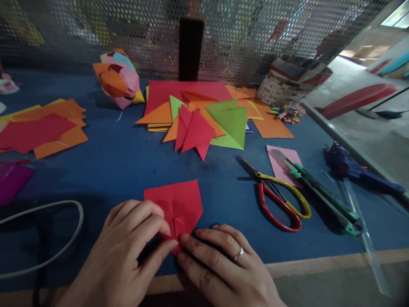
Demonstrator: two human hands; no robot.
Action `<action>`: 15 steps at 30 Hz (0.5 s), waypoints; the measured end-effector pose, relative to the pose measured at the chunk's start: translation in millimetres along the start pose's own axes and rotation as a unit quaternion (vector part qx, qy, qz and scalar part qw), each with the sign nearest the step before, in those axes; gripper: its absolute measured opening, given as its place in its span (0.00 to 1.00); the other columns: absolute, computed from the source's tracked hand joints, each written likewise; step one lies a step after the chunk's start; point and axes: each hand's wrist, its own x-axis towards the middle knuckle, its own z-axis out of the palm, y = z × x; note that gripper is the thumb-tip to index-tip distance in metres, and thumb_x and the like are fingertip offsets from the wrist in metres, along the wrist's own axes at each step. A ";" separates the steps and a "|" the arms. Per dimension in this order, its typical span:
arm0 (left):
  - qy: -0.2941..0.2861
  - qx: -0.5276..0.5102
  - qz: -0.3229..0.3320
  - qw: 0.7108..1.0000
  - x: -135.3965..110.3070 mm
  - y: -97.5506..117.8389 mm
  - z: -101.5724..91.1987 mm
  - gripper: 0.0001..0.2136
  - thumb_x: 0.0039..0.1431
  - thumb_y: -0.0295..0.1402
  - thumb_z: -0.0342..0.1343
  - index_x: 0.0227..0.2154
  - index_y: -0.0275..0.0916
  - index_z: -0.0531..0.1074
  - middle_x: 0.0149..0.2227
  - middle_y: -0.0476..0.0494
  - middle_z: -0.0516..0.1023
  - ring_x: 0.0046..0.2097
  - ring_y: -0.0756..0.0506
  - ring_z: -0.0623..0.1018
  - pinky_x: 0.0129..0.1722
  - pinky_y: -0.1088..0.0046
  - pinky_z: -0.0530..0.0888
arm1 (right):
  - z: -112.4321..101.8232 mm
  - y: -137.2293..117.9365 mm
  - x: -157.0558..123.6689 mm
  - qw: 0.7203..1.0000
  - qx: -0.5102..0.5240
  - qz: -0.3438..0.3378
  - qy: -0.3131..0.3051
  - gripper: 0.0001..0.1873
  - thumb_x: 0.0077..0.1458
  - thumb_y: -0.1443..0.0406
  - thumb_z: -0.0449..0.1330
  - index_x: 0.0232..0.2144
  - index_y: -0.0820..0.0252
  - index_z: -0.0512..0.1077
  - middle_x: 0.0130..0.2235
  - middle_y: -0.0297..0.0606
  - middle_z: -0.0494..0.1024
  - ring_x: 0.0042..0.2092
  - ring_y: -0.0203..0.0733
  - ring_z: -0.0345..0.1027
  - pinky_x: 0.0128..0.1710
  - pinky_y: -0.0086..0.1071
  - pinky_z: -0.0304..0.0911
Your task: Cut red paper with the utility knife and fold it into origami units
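A red sheet of paper (pixel 187 200) lies on the blue tabletop in front of me, with a crease down its middle and its near corners folded inward. My left hand (pixel 134 238) pinches the near left edge of it between thumb and fingers. Stretched out from the right, my right hand (pixel 220 260) rests its fingertips on the paper's near tip; a ring is on one finger. The fingertips of both hands almost meet there and hide part of the fold.
To the right lie scissors (pixel 281 204), a green utility knife (pixel 319 196) on pink paper, and a blue glue gun (pixel 358 170). Folded papers (pixel 198 132) are piled at the back, near a paper ball (pixel 118 79) and a woven basket (pixel 287 81). A white cable (pixel 73 238) loops at left.
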 end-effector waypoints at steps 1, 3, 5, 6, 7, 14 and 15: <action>0.001 0.002 -0.001 1.000 -0.7 -0.1 -0.1 0.05 0.66 0.34 0.56 0.34 0.45 0.65 0.37 0.54 0.72 0.42 0.49 0.71 0.45 0.70 0.65 | -0.4 0.0 -0.4 1.000 0.000 0.000 -0.003 0.11 0.71 0.67 0.58 0.44 0.52 0.82 0.48 0.24 0.85 0.47 0.33 0.77 0.56 0.30 0.67; -0.003 0.001 -0.007 1.000 -2.7 0.3 0.0 0.05 0.66 0.34 0.55 0.34 0.45 0.65 0.38 0.53 0.71 0.43 0.49 0.71 0.46 0.70 0.64 | -1.9 0.4 -0.6 1.000 0.001 -0.002 -0.012 0.12 0.72 0.67 0.57 0.45 0.53 0.82 0.49 0.24 0.84 0.48 0.33 0.77 0.56 0.31 0.67; -0.008 -0.003 -0.013 1.000 -4.4 1.4 0.7 0.05 0.67 0.34 0.54 0.34 0.45 0.65 0.39 0.53 0.71 0.44 0.48 0.70 0.46 0.69 0.64 | -3.9 0.9 0.5 1.000 -0.002 -0.007 -0.024 0.13 0.73 0.68 0.55 0.47 0.54 0.81 0.49 0.24 0.84 0.49 0.33 0.76 0.57 0.30 0.67; -0.010 -0.006 -0.021 1.000 -4.8 2.1 1.2 0.05 0.67 0.34 0.53 0.34 0.45 0.65 0.40 0.52 0.70 0.45 0.48 0.70 0.47 0.68 0.64 | -4.7 1.1 1.5 1.000 -0.004 -0.006 -0.029 0.14 0.73 0.68 0.54 0.48 0.54 0.80 0.49 0.24 0.84 0.49 0.33 0.76 0.57 0.30 0.66; -0.011 -0.006 -0.029 0.999 -4.8 2.8 1.6 0.05 0.67 0.33 0.52 0.33 0.45 0.65 0.40 0.52 0.70 0.45 0.48 0.70 0.47 0.68 0.63 | -5.3 1.1 2.7 0.999 -0.006 -0.005 -0.032 0.14 0.74 0.67 0.54 0.49 0.53 0.80 0.49 0.23 0.84 0.48 0.33 0.76 0.56 0.30 0.66; 0.009 0.011 -0.010 1.000 0.0 0.6 -0.1 0.05 0.61 0.30 0.55 0.34 0.46 0.65 0.40 0.52 0.73 0.43 0.48 0.73 0.42 0.70 0.69 | 2.2 -2.0 7.4 1.000 -0.022 0.001 -0.013 0.13 0.73 0.65 0.56 0.47 0.49 0.81 0.43 0.23 0.85 0.45 0.33 0.74 0.54 0.30 0.64; 0.015 0.011 -0.014 1.000 0.1 -0.3 -0.3 0.05 0.62 0.31 0.56 0.33 0.46 0.66 0.39 0.52 0.73 0.42 0.47 0.73 0.41 0.70 0.69 | 3.7 -2.7 7.2 1.000 -0.023 0.003 -0.006 0.12 0.72 0.65 0.57 0.45 0.48 0.82 0.42 0.22 0.85 0.45 0.33 0.74 0.54 0.30 0.63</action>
